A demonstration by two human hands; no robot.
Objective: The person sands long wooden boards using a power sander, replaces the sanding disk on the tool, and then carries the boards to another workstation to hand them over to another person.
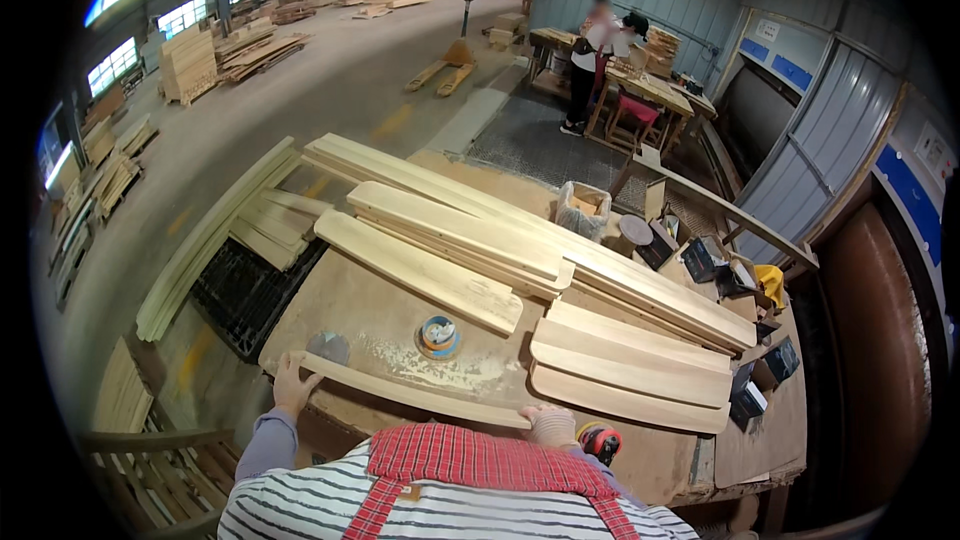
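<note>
A long, narrow wooden board [405,390] lies along the near edge of the worktable. My left hand [293,385] is closed around its left end, thumb on top. At the other end, my right hand [550,426] grips the board, its fingers partly hidden. Just right of that hand sits a round red and black power tool [600,442], partly covered by my arm. Beyond the board stands a round blue-rimmed dish [439,337] with whitish stuff in it, amid pale dust. A grey disc [328,347] lies near my left hand.
Round-cornered boards [630,365] and long planks [450,230] cover the table's middle and right. Small dark boxes [775,362] and a lined bin [583,210] stand along the right side. A black crate [255,290] sits left. Farther off are a pallet jack [457,55] and another person [590,70].
</note>
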